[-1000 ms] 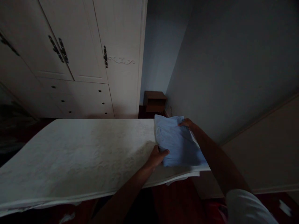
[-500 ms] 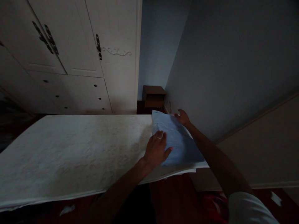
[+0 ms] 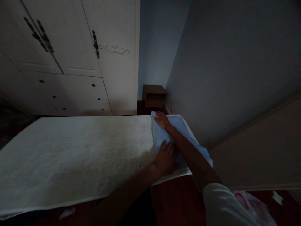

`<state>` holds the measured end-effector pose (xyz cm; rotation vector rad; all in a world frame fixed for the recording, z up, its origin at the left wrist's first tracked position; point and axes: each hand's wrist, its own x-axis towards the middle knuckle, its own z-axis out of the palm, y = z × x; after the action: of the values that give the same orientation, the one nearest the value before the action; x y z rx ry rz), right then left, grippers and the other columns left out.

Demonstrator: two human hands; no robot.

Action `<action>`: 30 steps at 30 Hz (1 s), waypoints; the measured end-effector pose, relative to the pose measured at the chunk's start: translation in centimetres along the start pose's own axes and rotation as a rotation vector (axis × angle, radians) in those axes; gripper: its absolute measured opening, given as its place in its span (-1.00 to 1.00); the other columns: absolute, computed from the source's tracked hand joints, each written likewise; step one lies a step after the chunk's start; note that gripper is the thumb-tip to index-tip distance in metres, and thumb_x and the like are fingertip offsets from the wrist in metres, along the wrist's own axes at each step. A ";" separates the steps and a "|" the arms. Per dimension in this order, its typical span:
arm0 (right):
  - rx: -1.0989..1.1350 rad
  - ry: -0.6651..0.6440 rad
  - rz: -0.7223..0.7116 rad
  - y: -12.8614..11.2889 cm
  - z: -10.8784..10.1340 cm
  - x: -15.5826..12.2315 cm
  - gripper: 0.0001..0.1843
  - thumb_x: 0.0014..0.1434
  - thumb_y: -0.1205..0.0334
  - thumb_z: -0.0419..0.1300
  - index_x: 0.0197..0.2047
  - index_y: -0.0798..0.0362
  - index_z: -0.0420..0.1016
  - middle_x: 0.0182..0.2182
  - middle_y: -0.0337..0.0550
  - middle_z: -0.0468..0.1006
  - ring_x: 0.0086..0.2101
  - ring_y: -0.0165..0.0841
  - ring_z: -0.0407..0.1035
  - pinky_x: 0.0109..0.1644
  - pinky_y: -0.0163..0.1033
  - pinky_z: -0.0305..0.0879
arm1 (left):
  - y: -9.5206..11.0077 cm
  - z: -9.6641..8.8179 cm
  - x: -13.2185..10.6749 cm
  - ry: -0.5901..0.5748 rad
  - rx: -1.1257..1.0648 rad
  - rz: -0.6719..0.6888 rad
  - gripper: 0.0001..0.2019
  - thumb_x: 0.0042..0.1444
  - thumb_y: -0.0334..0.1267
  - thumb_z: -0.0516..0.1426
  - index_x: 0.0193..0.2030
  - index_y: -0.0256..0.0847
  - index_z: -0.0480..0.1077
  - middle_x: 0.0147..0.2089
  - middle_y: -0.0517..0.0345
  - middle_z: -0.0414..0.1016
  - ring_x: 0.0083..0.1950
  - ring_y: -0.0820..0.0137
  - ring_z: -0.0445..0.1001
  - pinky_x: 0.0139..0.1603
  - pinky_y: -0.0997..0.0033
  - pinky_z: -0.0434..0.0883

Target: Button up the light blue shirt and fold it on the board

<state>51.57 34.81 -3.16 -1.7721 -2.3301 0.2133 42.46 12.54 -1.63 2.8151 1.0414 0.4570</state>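
A light blue folded cloth [image 3: 158, 135] lies at the right end of a long surface with a pale, faintly patterned cover [image 3: 94, 147]. My right hand [image 3: 161, 120] rests flat on the cloth near its far left corner, fingers spread. Closer to me, my left hand [image 3: 166, 158], with a ring on one finger, lies on the cloth's near left part. Its fingers are apart and slightly bent, and the thumb is in shadow. My right forearm crosses over the cloth and covers part of it.
A white wardrobe [image 3: 117, 78] with dark handles stands behind the surface. A small brown nightstand [image 3: 154, 104] sits in the far corner beside the grey wall [image 3: 223, 62]. On the reddish floor at the right are a plastic bag [image 3: 255, 205] and a white scrap [image 3: 277, 197].
My right hand has moved left across the cloth, from its far right edge to the far left corner. My left hand has shifted slightly right and nearer. The cloth's right side looks flatter and more spread.
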 end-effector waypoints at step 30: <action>-0.108 -0.041 -0.025 4.8 -3.3 -14.3 -0.34 0.36 -0.08 -0.15 0.41 0.06 0.02 0.40 0.01 -0.05 0.38 -0.14 -0.23 0.40 0.08 -0.19 | 0.9 1.1 -0.6 0.055 -0.063 -0.031 -0.29 0.14 0.18 0.08 0.34 -0.17 0.19 0.38 -0.25 0.13 0.41 -0.11 0.01 0.38 -0.22 -0.18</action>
<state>60.56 22.29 -2.24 -1.8027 -2.4342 0.1235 42.98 11.49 -2.62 2.7417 1.0598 0.5563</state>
